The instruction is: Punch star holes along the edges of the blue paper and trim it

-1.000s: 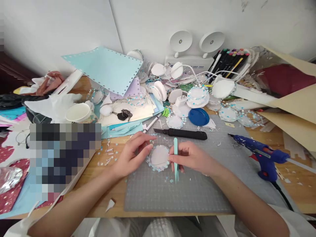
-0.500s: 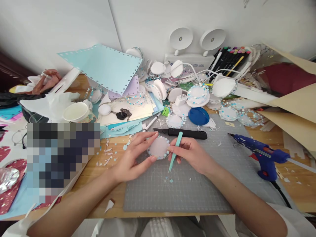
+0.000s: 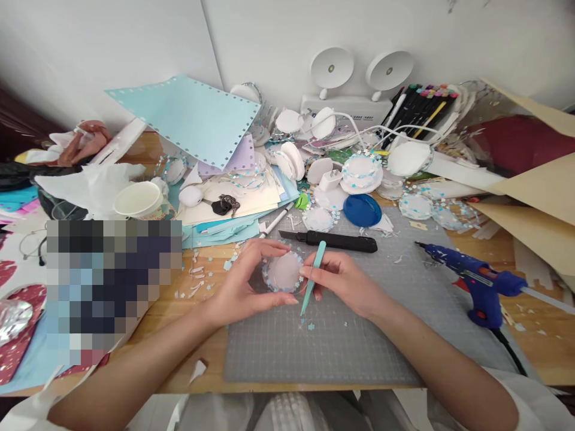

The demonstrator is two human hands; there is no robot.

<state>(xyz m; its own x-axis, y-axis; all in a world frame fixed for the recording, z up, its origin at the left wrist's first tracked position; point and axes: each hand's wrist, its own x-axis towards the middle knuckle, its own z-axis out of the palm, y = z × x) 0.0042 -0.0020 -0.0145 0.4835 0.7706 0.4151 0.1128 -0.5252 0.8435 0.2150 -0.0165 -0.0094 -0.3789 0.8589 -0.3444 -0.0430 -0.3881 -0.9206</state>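
Note:
A round white disc [image 3: 284,272] with small blue and white stars around its rim is just above the grey cutting mat. My left hand [image 3: 245,281] curves about it, fingers along the far rim and thumb along the near side. Turquoise tweezers [image 3: 313,278] lie in the grip of my right hand [image 3: 339,278], points down. The right thumb and index fingertip also meet at the disc's right edge; whether they pinch the rim or a thin strand there is too small to tell. Loose blue stars [image 3: 311,327] rest on the mat below the tweezer points.
A black utility knife [image 3: 341,241] lies just beyond my hands on the cutting mat [image 3: 323,359]. To the right is a blue glue gun [image 3: 476,275]. Star-trimmed discs, a blue lid [image 3: 362,211] and paper sheets crowd the back. A white cup [image 3: 138,200] stands at left.
The disc has shifted slightly left, deeper into the curve of my left hand. My left thumb now reaches farther right along the near side. My right hand moved slightly left with the tweezers.

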